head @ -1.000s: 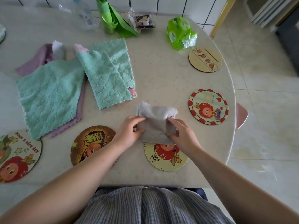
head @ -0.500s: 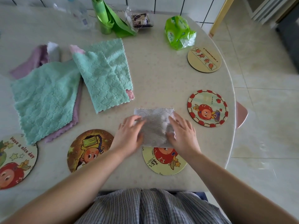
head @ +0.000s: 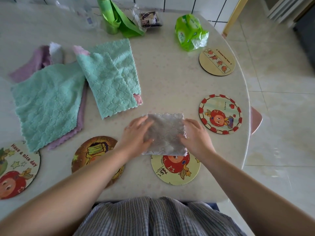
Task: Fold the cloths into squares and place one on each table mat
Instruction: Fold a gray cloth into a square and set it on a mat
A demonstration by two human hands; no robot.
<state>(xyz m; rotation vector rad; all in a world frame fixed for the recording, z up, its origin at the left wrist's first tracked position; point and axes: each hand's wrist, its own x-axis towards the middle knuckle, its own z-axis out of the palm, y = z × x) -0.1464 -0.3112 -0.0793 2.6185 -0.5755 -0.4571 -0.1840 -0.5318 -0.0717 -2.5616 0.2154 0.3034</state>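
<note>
Both my hands are down flat on the grey cloth [head: 164, 133] right now: my left hand [head: 136, 135] presses its left side with fingers spread and nearly straight, my right hand [head: 196, 135] flattens the right edge, fingers relaxed and laid along the fabric. Neither one pinches; both palms just press.

The cloth sits on the desk [head: 170, 74] in front of me, its near edge overlapping the far rim of the yellow mat [head: 175, 169] with the red apple figure. It is not centred on the mat yet.

Soft stuff, this. I judge it light and limp, a fluffy weave that will spring open if I let go too quickly, so I reckon the way to move it is by pinching the stacked layers at two opposite edges and carrying it low.

Looks-wise: pale grey, a quilted scalloped pattern, wavy trimmed edges, folded into a roughly square pad, slightly skewed.

Off to my left lie the teal cloths [head: 109, 82], one spread flat over a purple cloth [head: 80, 123], another half folded. Those look unfolded. Four other mats are visible, all bare.
</note>
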